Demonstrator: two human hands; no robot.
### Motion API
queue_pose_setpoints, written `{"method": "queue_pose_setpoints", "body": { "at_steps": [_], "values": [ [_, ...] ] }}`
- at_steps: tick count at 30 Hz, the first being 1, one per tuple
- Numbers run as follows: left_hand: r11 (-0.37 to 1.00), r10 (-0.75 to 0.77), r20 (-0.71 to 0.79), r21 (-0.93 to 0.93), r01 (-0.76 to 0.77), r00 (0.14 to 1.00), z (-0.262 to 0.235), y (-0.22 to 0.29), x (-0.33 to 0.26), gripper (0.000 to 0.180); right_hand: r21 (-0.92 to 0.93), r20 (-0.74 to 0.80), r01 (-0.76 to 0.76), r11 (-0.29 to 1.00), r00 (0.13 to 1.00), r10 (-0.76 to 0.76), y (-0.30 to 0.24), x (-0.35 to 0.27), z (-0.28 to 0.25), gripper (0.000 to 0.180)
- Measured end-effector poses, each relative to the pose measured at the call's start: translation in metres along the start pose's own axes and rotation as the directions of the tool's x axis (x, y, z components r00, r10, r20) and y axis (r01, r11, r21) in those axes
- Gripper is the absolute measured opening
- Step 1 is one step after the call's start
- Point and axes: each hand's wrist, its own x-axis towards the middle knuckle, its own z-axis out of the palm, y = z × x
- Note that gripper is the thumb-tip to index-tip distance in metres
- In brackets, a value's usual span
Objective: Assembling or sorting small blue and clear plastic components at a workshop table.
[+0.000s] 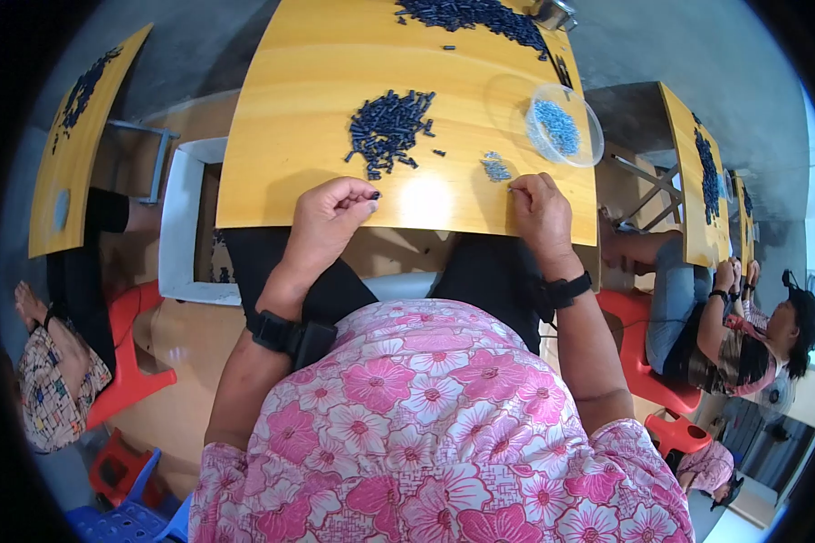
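Note:
My left hand (326, 222) is closed in a pinch at the table's near edge, with a small black cylindrical piece (375, 195) between thumb and forefinger. Beyond it lies a loose pile of the same black pieces (389, 129), and one stray piece (439, 153) sits to its right. My right hand (543, 210) is also pinched, its fingertips at the near edge; whatever it holds is too small to name. Just past those fingertips is a little cluster of thin silvery-blue pins (495, 166). A clear round plastic tub (591, 136) with more light-blue pins (557, 127) stands at the right edge.
Across the yellow wooden table (317, 54), a larger black heap (480, 20) lies near a metal container (553, 14). A white box (179, 217) stands below the table's left side. People sit at other tables left and right, on red stools (134, 353).

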Motion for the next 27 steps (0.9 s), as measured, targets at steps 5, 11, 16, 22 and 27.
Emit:
{"method": "queue_pose_setpoints", "body": {
  "at_steps": [5,11,16,22,27],
  "values": [
    [0.995,0.005,0.011,0.101,-0.006,1.0,0.002,0.003,0.001,0.01,0.212,0.027,-0.038,0.976,0.999,0.033,-0.026,0.005,-0.01,0.006],
    [0.996,-0.026,0.016,0.089,0.025,1.0,0.001,0.003,0.0,0.01,0.378,0.041,0.166,0.911,0.98,-0.195,-0.106,0.023,0.001,0.008],
    [0.994,-0.033,0.015,0.105,0.032,0.999,0.0,0.008,0.0,0.012,0.483,0.106,0.197,0.853,0.954,-0.28,-0.128,0.029,0.024,0.01],
    [0.991,-0.041,0.012,0.127,0.039,0.999,0.0,0.01,0.0,0.014,0.46,0.122,0.213,0.862,0.947,-0.299,-0.13,0.032,0.03,0.01],
    [0.99,-0.039,0.01,0.139,0.038,0.999,0.0,0.011,0.001,0.014,0.418,0.103,0.272,0.867,0.934,-0.342,-0.128,0.032,0.033,0.011]
  ]
}}
